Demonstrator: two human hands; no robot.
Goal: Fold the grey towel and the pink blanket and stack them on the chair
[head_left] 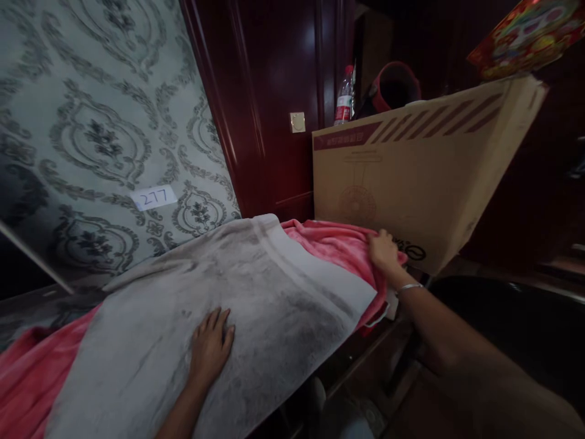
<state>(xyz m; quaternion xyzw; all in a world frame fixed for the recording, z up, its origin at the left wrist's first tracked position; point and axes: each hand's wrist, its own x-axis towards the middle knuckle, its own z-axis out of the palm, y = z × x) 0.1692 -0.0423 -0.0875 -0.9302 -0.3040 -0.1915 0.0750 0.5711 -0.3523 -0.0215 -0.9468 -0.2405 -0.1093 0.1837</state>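
Currently, a person's two bare hands are working over a large grey cloth (150, 341), which is lying spread on top of a pink blanket (338, 244). Judging by the pose, the step in hand is straightening these layers: the left hand (212, 344) seems to be steadying the cloth while the right hand (382, 250) is tending the blanket's end. The next move is probably calling for light, flat pressure from the left palm, so that the cloth is not slipping, and for a sure hold on the blanket by the right hand.

The left hand is lying open, palm down, its fingers a little apart, touching the cloth well inside its near edge. The right hand is reaching past the cloth's right edge and touching the blanket at its right-hand end; its fingers are curving over the fabric, but whether they are gripping it, I cannot tell. A bracelet (410, 287) is circling that wrist.

The cloth is lying under the left hand and to the left of the right hand, apart from it. Pink is showing beyond the cloth's left and right edges. Just beyond the right hand, a big cardboard box (393, 177) is standing on edge.
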